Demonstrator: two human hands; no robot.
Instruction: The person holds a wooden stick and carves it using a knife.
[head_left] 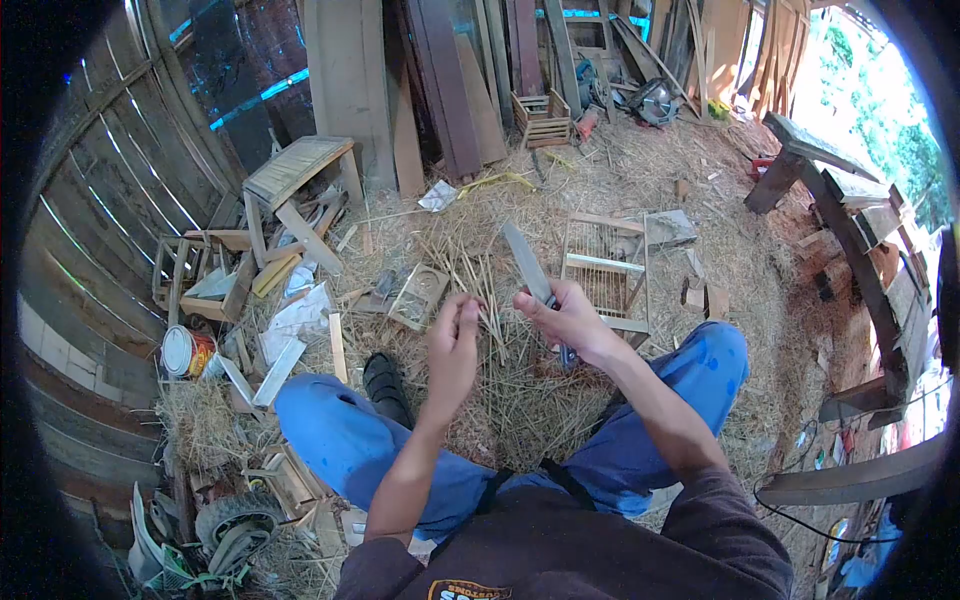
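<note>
Thin sticks (466,268) lie loosely heaped just beyond the left hand (455,345), probably for easy reach. A knife (530,267) points forward in the right hand's (572,318) grip, perhaps for safety; the left pinches narrowly, contents unclear.

I have grey flat-bladed knife (527,264) in right hand (572,315), above straw-strewn floor (745,270); left hand (455,335) just left of it. Thin tan sticks (492,310) on floor, between hands and beyond. Barred rectangular wooden frame (605,264) right of sticks; small pale wooden block (413,308) left. Farther left, I see low slatted wooden stool (298,168); nearer body, round red-and-white tin (180,352). At back, slatted wooden crate (541,125) before tall brown planks (440,90).
</note>
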